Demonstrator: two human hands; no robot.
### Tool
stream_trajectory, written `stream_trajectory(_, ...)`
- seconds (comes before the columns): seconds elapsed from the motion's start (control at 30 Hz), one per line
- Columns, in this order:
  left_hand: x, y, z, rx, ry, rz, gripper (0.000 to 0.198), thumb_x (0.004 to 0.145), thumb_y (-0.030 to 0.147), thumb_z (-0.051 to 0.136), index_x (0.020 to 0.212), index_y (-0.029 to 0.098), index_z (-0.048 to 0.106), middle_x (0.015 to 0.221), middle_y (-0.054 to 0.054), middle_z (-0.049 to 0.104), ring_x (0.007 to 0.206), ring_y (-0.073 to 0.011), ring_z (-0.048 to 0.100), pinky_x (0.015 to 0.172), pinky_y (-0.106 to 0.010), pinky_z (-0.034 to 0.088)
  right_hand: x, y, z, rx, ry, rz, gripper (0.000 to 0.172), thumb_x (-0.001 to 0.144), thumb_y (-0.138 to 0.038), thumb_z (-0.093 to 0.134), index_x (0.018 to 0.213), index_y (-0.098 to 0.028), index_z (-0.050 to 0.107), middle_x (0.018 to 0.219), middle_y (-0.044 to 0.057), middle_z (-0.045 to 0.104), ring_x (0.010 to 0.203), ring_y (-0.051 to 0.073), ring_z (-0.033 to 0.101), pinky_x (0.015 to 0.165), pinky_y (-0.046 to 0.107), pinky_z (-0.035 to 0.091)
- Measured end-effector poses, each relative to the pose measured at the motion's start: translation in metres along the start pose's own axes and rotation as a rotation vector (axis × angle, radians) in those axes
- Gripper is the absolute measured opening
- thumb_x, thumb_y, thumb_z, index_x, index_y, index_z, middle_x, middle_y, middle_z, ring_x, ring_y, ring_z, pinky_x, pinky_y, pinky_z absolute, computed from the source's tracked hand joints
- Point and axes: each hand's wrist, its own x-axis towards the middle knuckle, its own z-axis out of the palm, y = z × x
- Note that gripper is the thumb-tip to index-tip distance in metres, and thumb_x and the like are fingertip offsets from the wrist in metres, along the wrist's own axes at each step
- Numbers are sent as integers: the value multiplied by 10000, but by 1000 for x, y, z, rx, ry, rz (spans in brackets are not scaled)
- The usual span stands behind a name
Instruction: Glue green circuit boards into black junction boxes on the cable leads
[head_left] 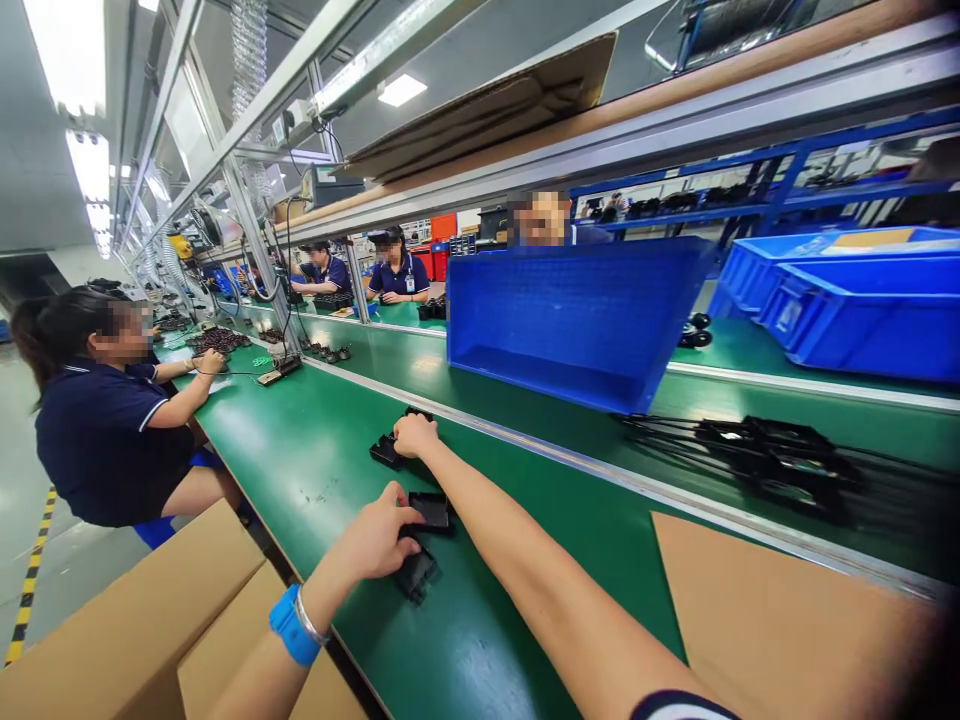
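Note:
My left hand (pixel 384 532), with a blue band and a silver bangle at its wrist, is closed at two black, box-shaped plastic parts over the green bench. Its fingers rest at the upper open-topped part (pixel 430 511), and its thumb lies on the lower, slightly blurred part (pixel 417 574). Farther along, my right hand (pixel 415 436) reaches across with its fingers curled down on another black plastic part (pixel 385 452). A further black piece (pixel 418 412) shows just behind its knuckles. My right fingertips are mostly hidden.
A blue bin (pixel 570 325) stands tilted beyond the metal rail, beside blurred black cabled parts (pixel 780 460). Cardboard (pixel 765 610) lies at right; an open carton (pixel 142 610) sits lower left. A co-worker (pixel 105 420) sits at left, others across the bench. Blue crates (pixel 877 310) stand far right.

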Motion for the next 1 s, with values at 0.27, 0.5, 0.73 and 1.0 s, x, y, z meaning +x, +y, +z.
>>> stream_trajectory(0.27, -9, 30, 10, -11, 160, 82, 110, 791, 263, 616, 713, 220, 681, 958, -50, 587, 929, -225, 532, 837, -360, 454, -94, 92, -45, 23, 29, -146, 288, 902, -345, 559, 1122, -161, 584, 1190, 83, 564, 1058, 217, 552, 894, 437, 470)
stream_trajectory(0.5, 45, 93, 15, -110, 269, 317, 187, 798, 304, 571, 664, 215, 666, 915, -77, 614, 860, -258, 555, 825, -444, 448, -352, 176, -72, 28, 92, -91, 130, 804, -273, 612, 875, -260, 721, 1310, 34, 504, 1175, 228, 469, 1019, 382, 319)
stream_trajectory(0.73, 112, 285, 72, -190, 136, 566, 94, 795, 246, 613, 735, 191, 661, 962, -64, 619, 968, -229, 533, 890, -378, 429, -508, 185, -13, 116, 69, 68, 151, 805, -244, 557, 861, -252, 697, 1332, 85, 479, 1218, 272, 420, 1017, 436, 329)
stream_trajectory(1.0, 125, 333, 138, -256, 87, 574, 163, 843, 316, 618, 898, 163, 625, 1087, -60, 586, 1079, -235, 507, 931, -437, 399, -536, 194, 24, 339, 165, 110, 200, 709, -198, 580, 894, -216, 652, 1351, 66, 468, 1257, 283, 358, 1024, 492, 277)
